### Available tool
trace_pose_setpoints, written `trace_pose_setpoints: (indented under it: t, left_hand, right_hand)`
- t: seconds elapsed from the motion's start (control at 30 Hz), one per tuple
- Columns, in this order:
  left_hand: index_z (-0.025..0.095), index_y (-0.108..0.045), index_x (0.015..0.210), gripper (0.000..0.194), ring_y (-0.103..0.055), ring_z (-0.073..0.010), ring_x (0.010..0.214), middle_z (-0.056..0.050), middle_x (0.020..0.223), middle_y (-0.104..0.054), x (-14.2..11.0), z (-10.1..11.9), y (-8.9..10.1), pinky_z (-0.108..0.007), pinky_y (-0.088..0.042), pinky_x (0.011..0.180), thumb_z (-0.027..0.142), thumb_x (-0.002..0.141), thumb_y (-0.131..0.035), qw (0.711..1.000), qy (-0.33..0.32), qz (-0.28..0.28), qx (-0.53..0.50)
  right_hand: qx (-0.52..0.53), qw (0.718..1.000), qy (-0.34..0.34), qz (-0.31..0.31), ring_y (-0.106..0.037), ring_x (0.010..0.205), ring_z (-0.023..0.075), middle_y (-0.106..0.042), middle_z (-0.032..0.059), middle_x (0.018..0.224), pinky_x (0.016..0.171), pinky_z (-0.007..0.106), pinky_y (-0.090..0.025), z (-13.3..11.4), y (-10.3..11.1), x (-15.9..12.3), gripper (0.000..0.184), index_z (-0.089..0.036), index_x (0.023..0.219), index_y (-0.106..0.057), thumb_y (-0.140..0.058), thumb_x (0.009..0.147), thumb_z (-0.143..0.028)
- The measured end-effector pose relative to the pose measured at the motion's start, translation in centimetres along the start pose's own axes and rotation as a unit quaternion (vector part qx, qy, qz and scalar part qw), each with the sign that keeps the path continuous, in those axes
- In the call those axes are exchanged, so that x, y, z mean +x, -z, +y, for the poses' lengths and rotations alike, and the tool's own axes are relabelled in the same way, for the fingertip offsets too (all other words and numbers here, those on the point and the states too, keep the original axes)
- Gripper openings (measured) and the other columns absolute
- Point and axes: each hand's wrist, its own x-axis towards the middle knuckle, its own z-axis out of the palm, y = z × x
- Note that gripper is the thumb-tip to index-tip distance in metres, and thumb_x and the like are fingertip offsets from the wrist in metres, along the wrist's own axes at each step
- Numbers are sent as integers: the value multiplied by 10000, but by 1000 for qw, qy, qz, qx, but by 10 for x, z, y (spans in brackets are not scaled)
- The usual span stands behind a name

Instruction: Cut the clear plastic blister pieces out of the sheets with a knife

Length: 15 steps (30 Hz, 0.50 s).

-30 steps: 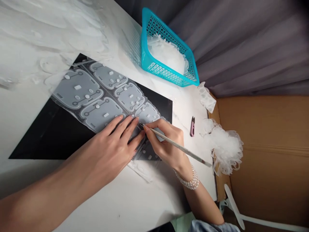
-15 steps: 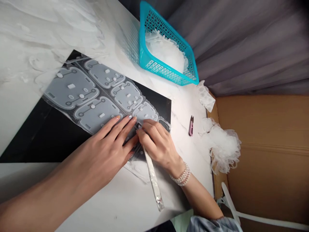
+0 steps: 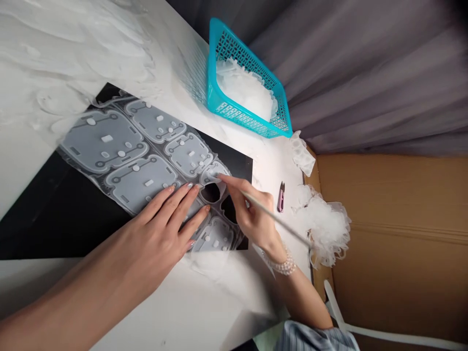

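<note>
A translucent moulded sheet (image 3: 161, 144) with several rounded panels lies on a black board (image 3: 73, 214). My left hand (image 3: 168, 226) rests flat on it, fingers spread. My right hand (image 3: 252, 209), with a bead bracelet at the wrist, is closed around a thin, pale stick-like tool (image 3: 283, 223) whose far end points right. Its index fingertip touches a small panel (image 3: 210, 171) near the sheet's narrow end, beside a dark opening (image 3: 211, 193). The tool's working tip is hidden by my fingers.
A teal basket (image 3: 248, 114) of translucent pieces stands at the back. Purple thread snips (image 3: 281, 197) lie to the right, near a heap of clear scraps (image 3: 325, 226) by a cardboard box (image 3: 395, 219). More translucent sheets (image 3: 80, 39) cover the upper left.
My right hand has moved up and right from beside my left fingertips to the small panel. The tool has swung from pointing down to pointing right. Dark openings now show in the sheet.
</note>
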Motion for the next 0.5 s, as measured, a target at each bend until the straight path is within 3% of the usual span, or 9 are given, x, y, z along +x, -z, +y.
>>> trace_pose_setpoints:
  t: [0.07, 0.17, 0.23, 0.33, 0.4, 0.5]
  left_hand:
    - [76, -645, 1347, 507, -567, -447, 1316, -310, 1453, -551, -1, -1, 1, -613, -467, 1064, 282, 979, -363, 1000, 0, -6, -8]
    - [84, -609, 1387, 516, -549, -439, 1337, -293, 1461, -552, -3, -2, 2, -622, -461, 1070, 294, 973, -385, 1000, -2, -16, -7]
    - [91, -596, 1400, 519, -543, -430, 1345, -277, 1461, -560, -3, -2, 2, -617, -461, 1074, 306, 971, -399, 1000, -3, -20, -4]
    - [88, -612, 1377, 507, -551, -420, 1338, -272, 1444, -578, -3, -2, 3, -603, -461, 1081, 307, 973, -399, 1000, -5, -13, -1]
    - [84, -613, 1369, 499, -546, -409, 1344, -267, 1429, -592, -3, -4, 4, -591, -452, 1095, 308, 975, -404, 1000, -11, -12, 2]
    - [92, -626, 1346, 482, -534, -400, 1353, -241, 1398, -623, -3, -8, 7, -574, -435, 1120, 304, 960, -429, 999, -26, -21, -1]
  right_hand:
    - [61, 996, -62, 11, -753, 833, 170, -779, 51, 1017, 778, 336, -670, 4, 5, 9, 262, -218, 1210, -697, -529, 1020, -285]
    - [142, 984, -104, 17, -748, 902, 173, -765, 59, 1063, 826, 344, -660, 8, 12, 20, 271, -203, 1147, -720, -555, 1008, -367]
    - [143, 984, -104, -7, -750, 922, 173, -766, 57, 1074, 840, 338, -656, 6, 17, 23, 268, -199, 1136, -723, -558, 1007, -366]
    - [66, 994, -36, -79, -753, 971, 177, -774, 45, 1102, 876, 337, -648, -5, 22, 18, 248, -221, 1179, -716, -536, 1020, -282]
    - [8, 992, 29, -126, -714, 1140, 193, -750, 54, 1212, 1000, 362, -609, -14, 20, 11, 291, -231, 1256, -683, -503, 1028, -215]
    - [-64, 982, 100, -144, -561, 1371, 223, -664, 113, 1373, 1144, 425, -509, -22, 14, -3, 331, -189, 1327, -640, -499, 1027, -197]
